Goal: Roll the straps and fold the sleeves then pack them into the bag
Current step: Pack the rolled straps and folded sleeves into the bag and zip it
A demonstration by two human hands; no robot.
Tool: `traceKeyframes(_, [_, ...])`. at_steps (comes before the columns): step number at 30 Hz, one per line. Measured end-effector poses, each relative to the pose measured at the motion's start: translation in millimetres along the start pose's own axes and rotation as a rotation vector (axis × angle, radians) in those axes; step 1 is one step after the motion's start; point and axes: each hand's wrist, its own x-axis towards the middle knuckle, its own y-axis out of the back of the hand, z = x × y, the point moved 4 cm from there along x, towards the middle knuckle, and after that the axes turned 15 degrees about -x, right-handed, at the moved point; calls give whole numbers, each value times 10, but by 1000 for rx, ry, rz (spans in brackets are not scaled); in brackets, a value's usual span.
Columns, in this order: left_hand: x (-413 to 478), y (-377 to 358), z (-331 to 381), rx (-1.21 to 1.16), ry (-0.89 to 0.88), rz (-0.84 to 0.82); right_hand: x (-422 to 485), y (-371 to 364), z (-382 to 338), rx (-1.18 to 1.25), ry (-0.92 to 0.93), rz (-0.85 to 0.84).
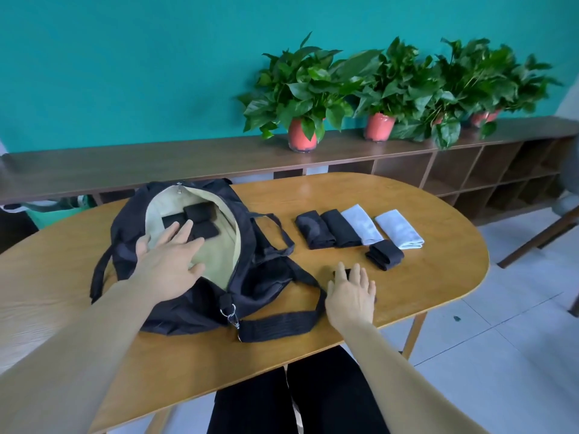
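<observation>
On the table [438, 277], an open black bag [131, 227] at left already holds three packed straps [197, 213]. The left hand [170, 258] hovers at its mouth, grip spread. Further right, the right hand [351, 296], grip spread flat, covers a dark strap [341, 273], mostly hidden. Beyond, one rolled strap [384, 254] and four folded sleeves [341, 228] lie unpacked.

Wooden table [438, 195] bears bag [263, 277], folded sleeves [360, 228].
</observation>
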Motion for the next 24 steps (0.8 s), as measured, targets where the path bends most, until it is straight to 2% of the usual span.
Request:
traceKeyframes(6, [-41,20,-134,23,24,-4,172,7,-382,-26,127,26])
traceKeyframes(12, [-52,28,-256,34,36,6,221,109,-386,-43,183,60])
traceKeyframes(21, [-25,56,-274,48,45,4,64,16,-213,-140,332,221])
traceKeyframes(24, [-34,82,-288,44,55,0,72,53,-235,-114,331,336])
